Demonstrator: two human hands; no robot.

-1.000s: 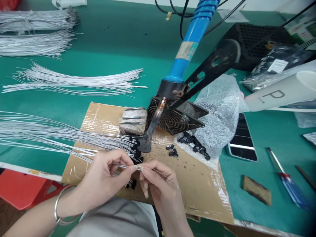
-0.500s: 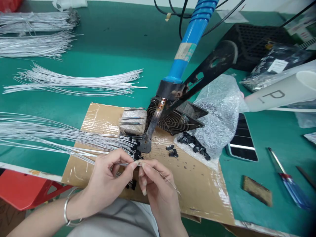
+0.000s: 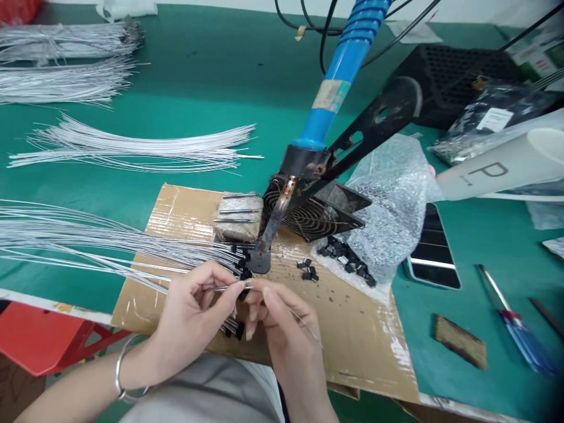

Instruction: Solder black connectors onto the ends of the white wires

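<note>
Over on the right of the frame I can see a phone (image 3: 434, 249) lying flat, a bright streak across its dark screen. Lower right there's a screwdriver (image 3: 520, 332) with a blue handle, a scuffed brown slab (image 3: 459, 341) just beside it. Above the phone, a white cup (image 3: 511, 167) marked "P" leans over, near a clear bag (image 3: 493, 117) with a white label. Behind that, upper right, stands a black crate (image 3: 445, 82). A red stool (image 3: 39, 335) pokes out lower left.
</note>
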